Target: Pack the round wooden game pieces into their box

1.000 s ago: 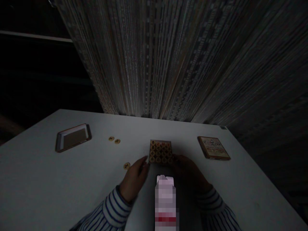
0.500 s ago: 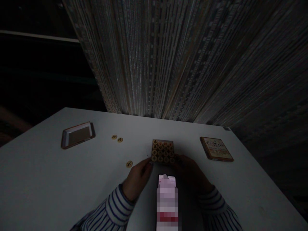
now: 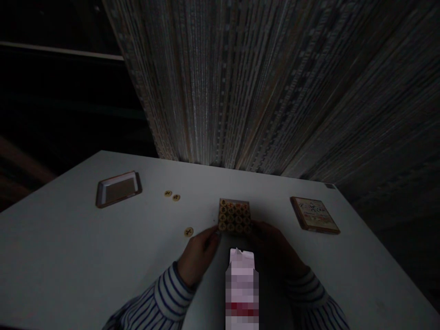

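Note:
A small square wooden tray (image 3: 234,215) filled with several round wooden discs sits on the white table (image 3: 68,256), straight ahead of me. My left hand (image 3: 197,254) rests with its fingertips against the tray's near left corner, fingers curled. My right hand (image 3: 275,250) touches the tray's near right side; it lies in shadow and its fingers are hard to make out. Both arms wear striped sleeves. A blurred pale object (image 3: 242,286) stands between my wrists.
Three loose wooden discs lie left of the tray: two together (image 3: 172,195) and one nearer (image 3: 188,232). An empty box half (image 3: 118,189) sits far left. A printed box lid (image 3: 314,214) lies to the right. A striped curtain (image 3: 257,82) hangs behind the table.
The view has drifted, so everything sits slightly further right. Both hands stay at the tray's near corners with little change.

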The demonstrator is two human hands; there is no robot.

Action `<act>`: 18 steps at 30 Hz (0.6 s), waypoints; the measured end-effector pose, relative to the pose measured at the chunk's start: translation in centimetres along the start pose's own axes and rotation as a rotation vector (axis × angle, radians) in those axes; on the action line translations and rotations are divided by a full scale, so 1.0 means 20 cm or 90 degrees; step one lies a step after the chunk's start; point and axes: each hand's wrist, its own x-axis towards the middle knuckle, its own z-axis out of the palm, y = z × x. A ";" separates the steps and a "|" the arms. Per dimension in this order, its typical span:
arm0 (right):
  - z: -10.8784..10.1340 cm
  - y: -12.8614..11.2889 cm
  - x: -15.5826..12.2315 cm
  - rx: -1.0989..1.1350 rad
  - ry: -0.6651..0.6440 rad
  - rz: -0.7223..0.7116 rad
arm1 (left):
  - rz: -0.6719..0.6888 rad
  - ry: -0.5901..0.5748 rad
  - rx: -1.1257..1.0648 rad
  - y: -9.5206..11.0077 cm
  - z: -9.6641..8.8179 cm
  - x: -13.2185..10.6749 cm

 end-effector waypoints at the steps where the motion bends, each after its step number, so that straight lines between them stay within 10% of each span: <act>1: 0.00 0.00 0.00 0.002 -0.002 0.001 | -0.005 0.002 0.006 0.00 0.00 0.00; 18: -0.02 0.01 0.01 -0.046 0.144 -0.016 | 0.019 0.139 0.058 0.01 -0.13 -0.04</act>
